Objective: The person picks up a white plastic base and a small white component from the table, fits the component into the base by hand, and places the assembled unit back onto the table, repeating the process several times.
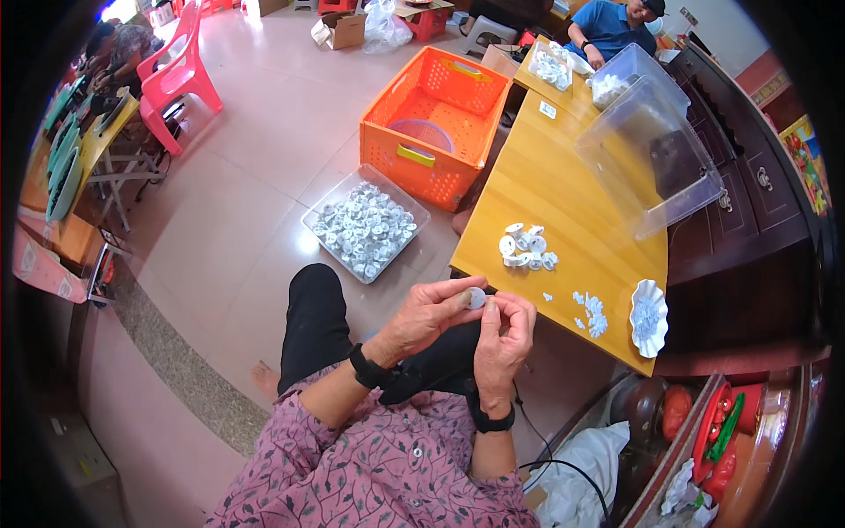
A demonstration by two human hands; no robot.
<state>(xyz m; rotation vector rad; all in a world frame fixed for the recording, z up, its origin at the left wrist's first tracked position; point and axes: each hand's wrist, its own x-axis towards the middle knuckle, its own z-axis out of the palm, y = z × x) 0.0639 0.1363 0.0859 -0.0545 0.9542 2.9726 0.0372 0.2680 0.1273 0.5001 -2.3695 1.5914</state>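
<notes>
Above my lap, just off the table's near corner, both hands meet around a small round white plastic part (476,298). My left hand (424,319) pinches it between thumb and fingers. Close against its right side are the closed fingertips of my right hand (504,339); whatever they pinch is too small to make out. A cluster of white round parts (526,247) lies on the wooden table (537,185). Nearer its right end are scattered small pale pieces (594,317) and a white scalloped dish (647,339) with more of them.
A clear tray (422,211) heaped with white parts sits on the floor, beside an orange crate (431,172). Clear plastic bins (656,167) stand along the table's far right. Dark drawers (761,194) border the right. Another person (612,31) sits at the far end.
</notes>
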